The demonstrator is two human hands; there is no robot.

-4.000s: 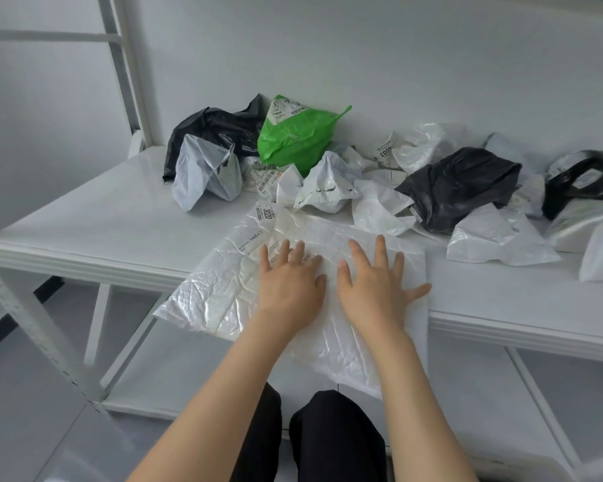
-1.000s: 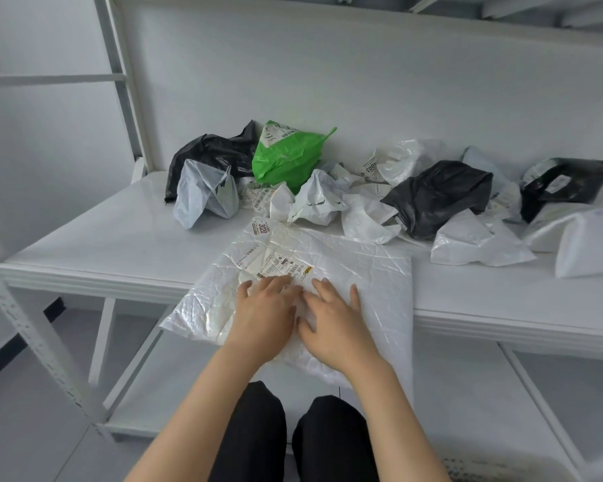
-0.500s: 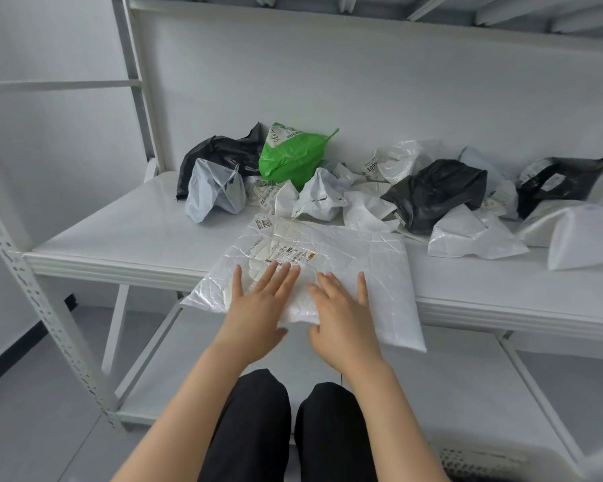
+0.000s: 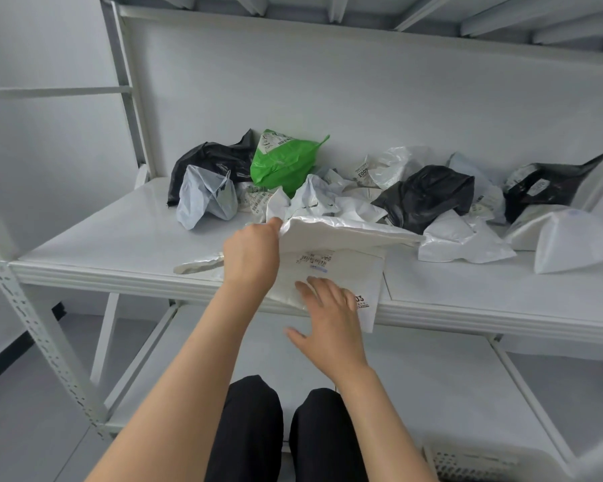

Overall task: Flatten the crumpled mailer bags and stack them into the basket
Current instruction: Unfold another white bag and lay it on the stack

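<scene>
**Now in hand: one white mailer bag [image 4: 342, 273], a crumpled heap behind it**

Seen from the head camera, a person works at the white shelf [image 4: 94, 238] of a metal rack. The left hand [image 4: 251, 253] has its grip clenched on the far left edge of the white mailer bag, fingers curled round the film. That edge is held up off the shelf, and it runs as a shiny, wrinkled fold from the hand toward the right. The right hand [image 4: 328, 318] has its grip released. Its fingers are straight and spread, thumb out to the left, lying on the bag's near part where it hangs over the shelf's front edge. A barcode label [image 4: 314, 259] shows on the bag's face between the two hands. Dark print beside the right hand is too cut off to read.

Behind the bag, along the back wall, lie the crumpled ones. A black bag [image 4: 209, 161] sits at far left with a pale grey bag [image 4: 206, 198] in front of it and a green bag [image 4: 282, 165] just beside them. A second black bag [image 4: 429, 194] lies in the middle and a third black bag [image 4: 550, 186] at right, with white bags [image 4: 460, 240] among them.

A white perforated basket [image 4: 467, 462] stands on the lower shelf [image 4: 432, 377] at bottom right. Only part of it is in view, well apart from the held bag.
</scene>
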